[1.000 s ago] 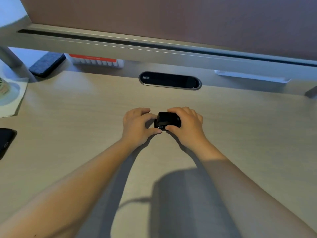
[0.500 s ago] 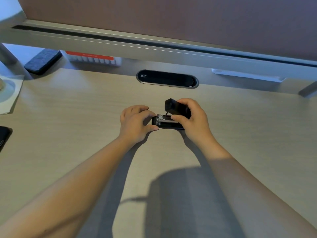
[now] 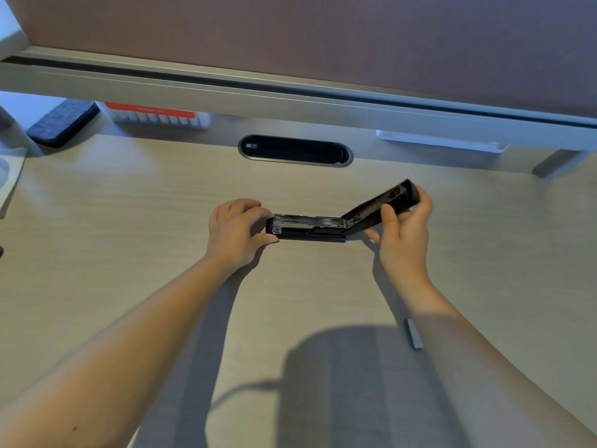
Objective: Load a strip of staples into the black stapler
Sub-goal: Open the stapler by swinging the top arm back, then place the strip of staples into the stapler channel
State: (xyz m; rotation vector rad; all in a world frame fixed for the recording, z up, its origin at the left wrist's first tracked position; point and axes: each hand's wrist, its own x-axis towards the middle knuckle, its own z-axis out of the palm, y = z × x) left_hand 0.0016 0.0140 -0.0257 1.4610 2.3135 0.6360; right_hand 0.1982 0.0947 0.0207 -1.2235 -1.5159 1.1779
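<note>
The left hand pinches the front end of the black plastic stapler, pinning its base flat on the pale wood-grain desk. The right hand grips the hinged black lid, swung up and away, baring the shiny metal staple channel between both grips. The grey strip of staples lies loose beside the right forearm, within easy reach.

One head-worn view (wide-angle) looks forward and down, close over the desk.
</note>
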